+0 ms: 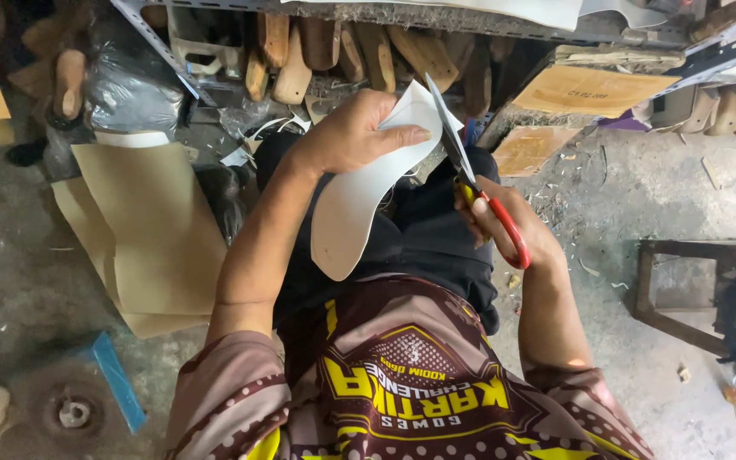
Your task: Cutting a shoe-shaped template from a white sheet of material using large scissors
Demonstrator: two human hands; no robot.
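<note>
Scissors in right hand cut sole sheet edge.

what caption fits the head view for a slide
Seen from above, the left hand holds a white sole-shaped sheet while the right hand works red-handled scissors along its edge.

Left hand is gripping a white sole-shaped sheet over the lap, and right hand at about 3 o'clock of it has red-handled scissors, blades on the sheet's top edge. Wooden shoe lasts at 12, brown cardboard on the floor at 9.
</note>
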